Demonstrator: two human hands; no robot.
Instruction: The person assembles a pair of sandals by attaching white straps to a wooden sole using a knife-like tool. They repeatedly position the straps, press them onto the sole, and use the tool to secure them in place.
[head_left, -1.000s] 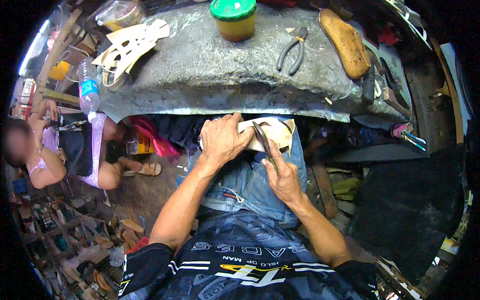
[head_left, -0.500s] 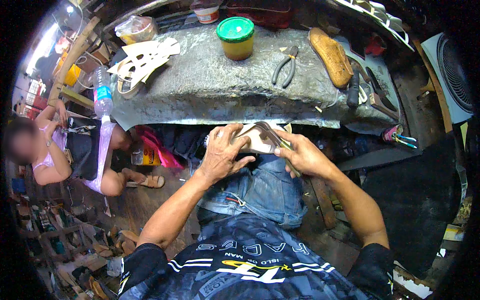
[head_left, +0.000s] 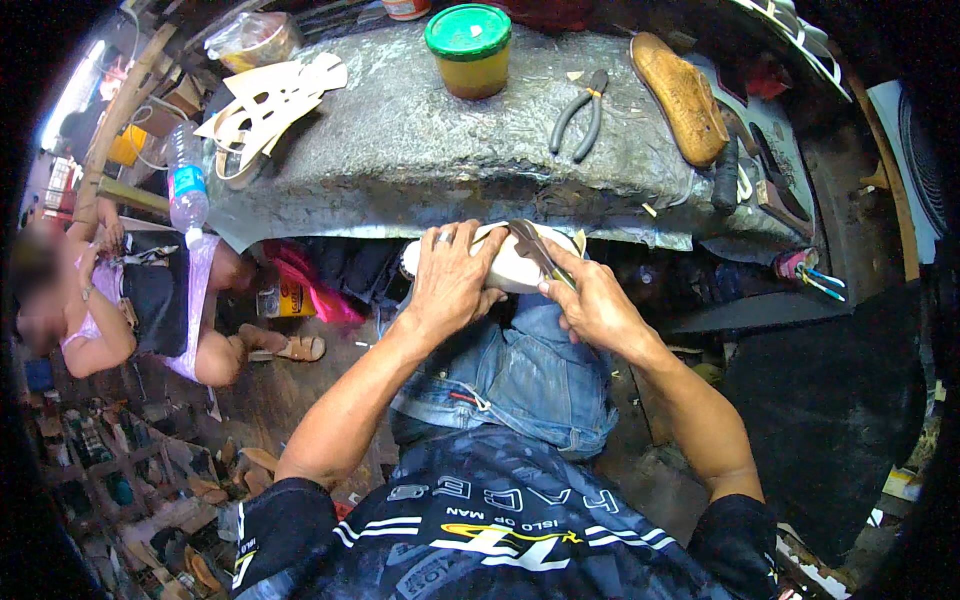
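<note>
Over my lap, at the bench's front edge, lies a white shoe (head_left: 514, 271), apparently a form with a pale upper around it. My left hand (head_left: 446, 277) is wrapped over its left end, fingers bent across the top. My right hand (head_left: 597, 302) grips metal pincers (head_left: 531, 243), whose dark curved head rests against the shoe's far upper edge. Whether the jaws pinch any material cannot be made out. Part of the handles is hidden inside my right palm.
On the grey bench (head_left: 380, 130) stand a green-lidded tub (head_left: 468, 55), pliers (head_left: 580, 115), a brown shoe last (head_left: 680, 98) and pale cut pieces (head_left: 272, 105). A plastic bottle (head_left: 187, 195) stands at the left. Another person (head_left: 110, 300) sits beyond it.
The shoe has turned, showing more of its smooth white surface. The pincers have swung to a steeper slant, their handles now mostly within my right hand. The whole view has shifted slightly.
</note>
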